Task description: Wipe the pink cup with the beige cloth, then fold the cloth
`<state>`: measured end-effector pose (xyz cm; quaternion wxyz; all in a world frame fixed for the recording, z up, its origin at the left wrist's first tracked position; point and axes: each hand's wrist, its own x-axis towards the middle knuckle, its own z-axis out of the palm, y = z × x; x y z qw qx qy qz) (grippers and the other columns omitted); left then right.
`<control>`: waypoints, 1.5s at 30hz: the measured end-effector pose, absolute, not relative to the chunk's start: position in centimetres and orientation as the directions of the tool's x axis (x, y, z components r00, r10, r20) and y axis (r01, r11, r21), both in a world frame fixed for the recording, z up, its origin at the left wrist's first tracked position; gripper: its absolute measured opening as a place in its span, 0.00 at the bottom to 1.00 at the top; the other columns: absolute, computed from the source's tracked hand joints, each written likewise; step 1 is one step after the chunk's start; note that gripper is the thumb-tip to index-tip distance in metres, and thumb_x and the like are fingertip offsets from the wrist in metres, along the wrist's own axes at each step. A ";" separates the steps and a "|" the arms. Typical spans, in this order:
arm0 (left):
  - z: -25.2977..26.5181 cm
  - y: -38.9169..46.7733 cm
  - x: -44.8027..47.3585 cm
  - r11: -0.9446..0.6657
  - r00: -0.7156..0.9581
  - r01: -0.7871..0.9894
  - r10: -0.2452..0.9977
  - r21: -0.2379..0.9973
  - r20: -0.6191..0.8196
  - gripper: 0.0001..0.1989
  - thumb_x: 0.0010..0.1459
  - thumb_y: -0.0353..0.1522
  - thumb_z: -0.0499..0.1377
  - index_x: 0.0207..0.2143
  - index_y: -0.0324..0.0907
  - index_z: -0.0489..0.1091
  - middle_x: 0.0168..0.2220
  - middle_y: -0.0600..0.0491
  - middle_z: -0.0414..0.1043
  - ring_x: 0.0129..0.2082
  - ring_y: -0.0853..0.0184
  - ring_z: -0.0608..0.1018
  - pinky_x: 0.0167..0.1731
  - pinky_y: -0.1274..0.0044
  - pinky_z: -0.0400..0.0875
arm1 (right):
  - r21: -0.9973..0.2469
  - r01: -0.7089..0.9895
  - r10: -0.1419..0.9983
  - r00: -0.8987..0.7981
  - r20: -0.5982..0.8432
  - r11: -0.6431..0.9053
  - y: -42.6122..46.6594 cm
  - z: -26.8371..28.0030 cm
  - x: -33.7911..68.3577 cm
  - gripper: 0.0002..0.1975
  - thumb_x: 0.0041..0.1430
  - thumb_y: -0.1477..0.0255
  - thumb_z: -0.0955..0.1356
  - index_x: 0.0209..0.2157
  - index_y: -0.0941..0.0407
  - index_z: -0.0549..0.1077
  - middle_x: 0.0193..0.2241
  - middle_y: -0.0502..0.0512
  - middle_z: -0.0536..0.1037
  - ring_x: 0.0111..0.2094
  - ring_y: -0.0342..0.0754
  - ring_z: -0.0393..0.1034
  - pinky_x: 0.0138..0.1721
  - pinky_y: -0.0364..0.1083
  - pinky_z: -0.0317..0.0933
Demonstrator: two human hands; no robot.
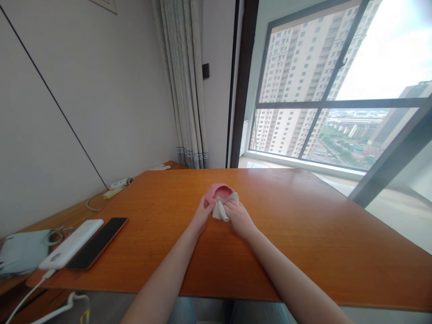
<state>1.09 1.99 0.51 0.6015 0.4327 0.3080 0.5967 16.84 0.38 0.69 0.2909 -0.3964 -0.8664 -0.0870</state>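
A pink, hollow, rounded object (212,191) with an opening facing me is held over the middle of the wooden table (162,234); it looks like a small bowl or holder, but its exact kind is unclear. My left hand (203,211) grips its left side, thumb toward the front. Bunched in my right hand (239,217) is a whitish cloth or tissue (220,211), pressed against the opening's lower right edge. Part of the cloth hangs down between my hands. The fingertips of my right hand are partly hidden by the cloth.
At the left lie a black phone (98,243) and a white power bank (72,243) with a cable. Beyond them are a pale blue pouch (25,252) and a power strip (119,183) by the wall. A curtain (189,90) and windows stand behind the table.
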 end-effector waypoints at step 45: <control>0.6 2.0 0.6 -0.243 0.124 -0.187 0.955 0.952 0.268 0.37 0.47 0.40 0.64 0.57 0.42 0.53 0.55 0.44 0.64 0.53 0.58 0.69 0.53 0.67 0.63 | -0.015 0.701 0.541 -0.536 0.649 0.713 0.9 0.3 17.4 0.07 0.60 0.76 0.62 0.36 0.55 0.71 0.32 0.53 0.73 0.39 0.47 0.64 0.42 0.47 0.56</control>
